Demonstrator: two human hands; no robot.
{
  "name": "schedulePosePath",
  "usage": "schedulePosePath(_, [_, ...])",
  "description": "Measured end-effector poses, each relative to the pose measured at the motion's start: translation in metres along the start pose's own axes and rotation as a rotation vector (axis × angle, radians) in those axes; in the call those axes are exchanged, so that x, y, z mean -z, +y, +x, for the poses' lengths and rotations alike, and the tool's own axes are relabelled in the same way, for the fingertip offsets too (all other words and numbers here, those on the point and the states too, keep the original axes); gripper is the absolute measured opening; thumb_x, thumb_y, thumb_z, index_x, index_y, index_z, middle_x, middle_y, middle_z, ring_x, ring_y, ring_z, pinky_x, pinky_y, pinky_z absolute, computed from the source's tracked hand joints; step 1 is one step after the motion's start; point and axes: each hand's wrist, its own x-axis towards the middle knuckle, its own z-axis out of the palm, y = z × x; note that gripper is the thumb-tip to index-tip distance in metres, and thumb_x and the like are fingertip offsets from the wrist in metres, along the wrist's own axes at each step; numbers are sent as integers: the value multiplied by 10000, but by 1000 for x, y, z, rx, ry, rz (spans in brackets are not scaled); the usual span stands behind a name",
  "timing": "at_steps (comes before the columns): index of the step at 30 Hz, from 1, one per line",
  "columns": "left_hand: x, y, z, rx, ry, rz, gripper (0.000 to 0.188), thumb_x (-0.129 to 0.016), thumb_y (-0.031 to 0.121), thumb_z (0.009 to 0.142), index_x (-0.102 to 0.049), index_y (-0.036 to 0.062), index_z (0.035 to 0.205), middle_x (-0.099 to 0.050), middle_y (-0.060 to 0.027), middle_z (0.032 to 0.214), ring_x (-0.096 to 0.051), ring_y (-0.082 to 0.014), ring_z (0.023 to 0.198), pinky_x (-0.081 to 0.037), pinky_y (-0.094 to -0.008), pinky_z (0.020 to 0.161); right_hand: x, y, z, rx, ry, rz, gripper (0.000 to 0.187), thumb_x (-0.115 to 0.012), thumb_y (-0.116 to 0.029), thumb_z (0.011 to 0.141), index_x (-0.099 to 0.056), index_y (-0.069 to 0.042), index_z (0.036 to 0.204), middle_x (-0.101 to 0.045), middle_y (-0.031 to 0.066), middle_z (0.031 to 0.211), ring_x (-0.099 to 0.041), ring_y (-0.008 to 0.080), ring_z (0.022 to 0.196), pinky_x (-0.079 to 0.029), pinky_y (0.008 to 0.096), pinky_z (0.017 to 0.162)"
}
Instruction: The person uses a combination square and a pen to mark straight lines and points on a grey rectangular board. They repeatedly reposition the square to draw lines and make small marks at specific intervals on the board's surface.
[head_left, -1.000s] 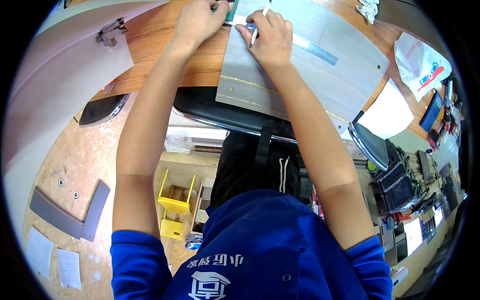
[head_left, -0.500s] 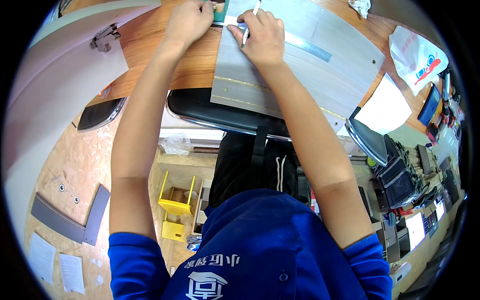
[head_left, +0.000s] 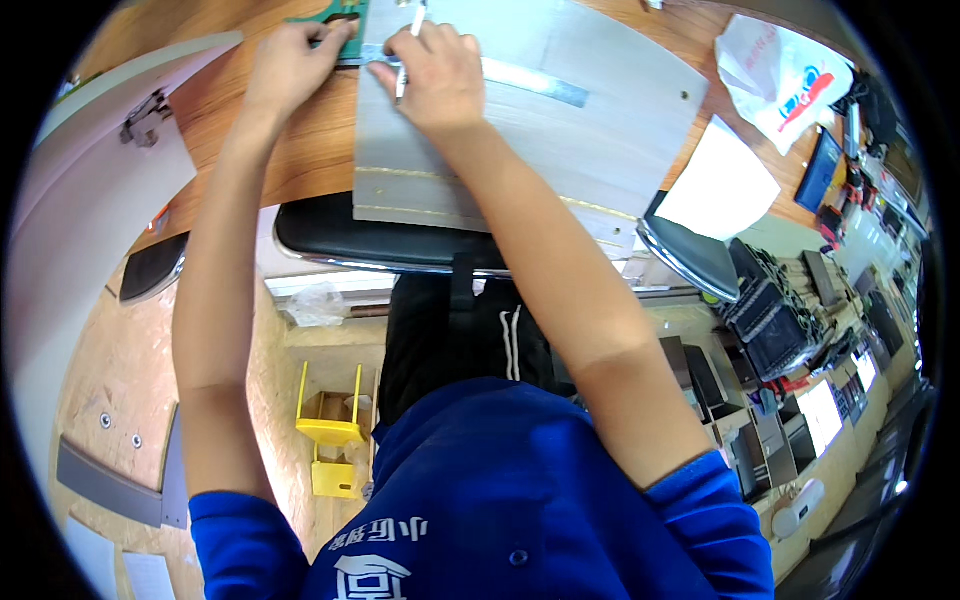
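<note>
A grey wood-grain panel [head_left: 600, 60] lies on the wooden table, with small round holes and two pale grooves near its front edge. Across it runs the steel blade of a square [head_left: 540, 83], whose green handle sits against the panel's left edge. My left hand [head_left: 292, 65] is closed on that handle, thumb and fingers at its near side. Resting over the blade, my right hand [head_left: 440, 75] grips a slim white pen [head_left: 402, 82], its tip pointing down near the panel's left side. The pen's upper end leaves the picture at the top.
A white cabinet door with a metal hinge [head_left: 146, 118] stands at the left. White paper [head_left: 718, 185], a plastic bag [head_left: 780, 80] and a blue case [head_left: 820, 170] lie on the right. A black stool seat [head_left: 380, 232] is between me and the table.
The whole view has shifted, so the table and panel sit farther left and slightly lower. Both hands keep their holds, with little visible movement relative to the panel.
</note>
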Motion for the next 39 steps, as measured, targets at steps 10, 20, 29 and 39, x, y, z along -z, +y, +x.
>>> schedulePosePath(10, [-3, 2, -1, 53, 36, -71, 503, -643, 452, 1000, -775, -34, 990, -706, -242, 760, -697, -390, 731, -531, -444, 723, -3, -2, -2, -41, -12, 10, 269, -888, -300, 771, -693, -184, 915, -610, -18, 875, -594, 218, 882, -412, 398, 815])
schedulePosePath(20, [-6, -5, -1, 58, 60, -103, 508, -655, 472, 999, -789, -18, 994, -712, -223, 752, -697, -340, 717, -536, -418, 716, 0, -4, -1, -33, -11, 53, 275, -869, -270, 760, -668, -186, 928, -582, 17, 888, -584, 237, 907, -408, 403, 787])
schedulePosePath(29, [-4, 2, -1, 95, 34, -58, 492, -655, 466, 1009, -798, -3, 985, -712, -165, 706, -694, -281, 681, -530, -394, 698, 2, -4, -1, -37, -28, 15, 259, -856, -299, 790, -689, -201, 961, -579, 14, 894, -581, 223, 920, -407, 398, 806])
schedulePosePath(39, [-9, -1, -1, 137, 56, -33, 490, -694, 518, 977, -812, 43, 966, -694, -198, 703, -696, -294, 673, -537, -414, 693, 6, -5, 1, -60, -85, 10, 249, -836, -317, 820, -660, -190, 940, -584, 26, 927, -581, 234, 944, -411, 403, 817])
